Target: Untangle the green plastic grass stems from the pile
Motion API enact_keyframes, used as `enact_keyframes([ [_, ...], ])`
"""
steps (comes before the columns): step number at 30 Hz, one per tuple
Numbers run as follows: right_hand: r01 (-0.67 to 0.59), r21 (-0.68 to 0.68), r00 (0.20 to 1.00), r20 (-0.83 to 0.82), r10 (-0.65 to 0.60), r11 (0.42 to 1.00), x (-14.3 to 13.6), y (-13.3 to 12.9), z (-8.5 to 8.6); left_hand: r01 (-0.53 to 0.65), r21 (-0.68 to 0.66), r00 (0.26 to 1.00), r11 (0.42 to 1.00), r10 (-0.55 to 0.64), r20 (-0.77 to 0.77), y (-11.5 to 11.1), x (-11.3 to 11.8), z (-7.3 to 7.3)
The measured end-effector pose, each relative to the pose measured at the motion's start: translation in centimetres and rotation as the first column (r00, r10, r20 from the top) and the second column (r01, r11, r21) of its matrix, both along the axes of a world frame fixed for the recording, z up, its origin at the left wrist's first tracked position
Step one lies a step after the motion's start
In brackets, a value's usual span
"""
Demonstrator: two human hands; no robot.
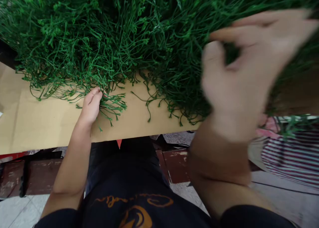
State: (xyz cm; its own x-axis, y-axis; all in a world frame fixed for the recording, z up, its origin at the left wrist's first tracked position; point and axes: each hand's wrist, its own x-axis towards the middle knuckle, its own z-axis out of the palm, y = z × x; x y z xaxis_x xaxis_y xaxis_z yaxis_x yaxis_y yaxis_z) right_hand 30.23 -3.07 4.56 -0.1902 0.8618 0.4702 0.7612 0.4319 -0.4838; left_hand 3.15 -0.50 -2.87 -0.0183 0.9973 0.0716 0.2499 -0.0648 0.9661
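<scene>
A large heap of thin green plastic stems (104, 38) with small forked tips covers the back of the tan tabletop (50, 121). My left hand (91, 107) is closed round a small bunch of these stems (113, 105) at the heap's front edge, and their tips fan out to the right of the fingers. Raised over the right part of the heap, my right hand (239, 65) is blurred by motion. Its thumb and forefinger curve toward each other; whether anything thin lies between them cannot be made out.
The table's front edge runs just before my body. At the right, beyond my forearm, are a striped cloth (294, 155), something pink (269, 128) and more green stems (294, 125). A dark object (8, 55) stands at the left edge.
</scene>
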Motion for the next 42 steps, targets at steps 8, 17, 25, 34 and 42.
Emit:
enact_keyframes([
  [8, -0.248, -0.148, 0.969, -0.055, 0.243, 0.957, -11.6, 1.6, -4.8, 0.139, 0.094, 0.99, 0.986, -0.135, -0.043, -0.5, 0.1, 0.2],
  [17, -0.386, -0.127, 0.886, -0.327, 0.329, 0.914, -10.8, 2.0, -5.7, 0.189, 0.103, 0.982, 0.977, -0.185, -0.049, -0.8, 0.3, 0.6],
  [25, -0.287, -0.047, 0.891, -0.379, 0.249, 0.957, -10.6, 2.2, -6.2, 0.276, 0.077, 0.961, 0.958, -0.276, -0.019, -1.2, 0.1, 1.2],
  [34, -0.315, -0.111, 0.92, -0.281, 0.274, 0.943, -10.3, 1.8, -6.5, 0.231, 0.112, 0.966, 0.966, -0.214, -0.147, -0.8, 0.3, 0.0],
  [42, -0.238, -0.109, 0.947, -0.248, 0.206, 0.965, -10.6, 0.9, -7.1, 0.169, 0.122, 0.922, 0.978, -0.113, -0.371, -0.3, -0.4, -0.6],
])
